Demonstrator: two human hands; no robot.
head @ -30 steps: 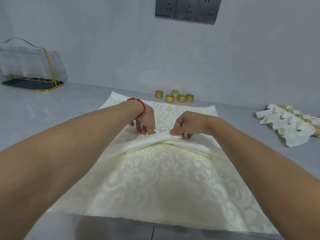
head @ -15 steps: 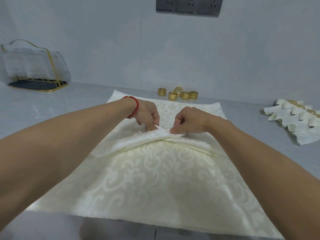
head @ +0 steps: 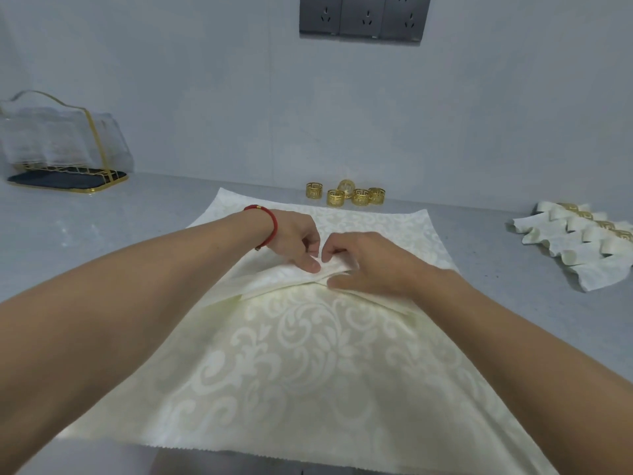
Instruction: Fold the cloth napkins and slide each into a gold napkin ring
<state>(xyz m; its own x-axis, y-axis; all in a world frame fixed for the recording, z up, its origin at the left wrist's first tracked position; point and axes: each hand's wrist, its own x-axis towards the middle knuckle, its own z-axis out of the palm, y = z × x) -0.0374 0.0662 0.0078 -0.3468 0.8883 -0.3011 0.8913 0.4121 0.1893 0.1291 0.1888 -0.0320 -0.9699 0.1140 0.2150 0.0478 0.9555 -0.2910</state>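
Grey countertop (head: 102, 234) ran under everything, grey wall behind with a socket panel (head: 361, 17) up top. Big cream damask napkin (head: 291, 365) lay spread flat across the counter centre, near edge toward the person, with a raised pleat (head: 274, 277) gathered across its far half. Clear gold-trimmed holder (head: 61, 145) stood far left on a dark tray. Stack of finished napkins in rings (head: 582, 241) lay at the right, well apart from the spread one. Left hand (head: 294, 240), red bracelet (head: 269, 224) on the wrist, had fingers curled, thumb and fingertips pinching the pleat's middle. Right hand (head: 363, 260) was just beside it, fingers bent down onto the same fold, thumb pressed along its near side, gripping it. Five loose gold napkin rings (head: 346, 195) sat clustered past the napkin's far edge by the wall.
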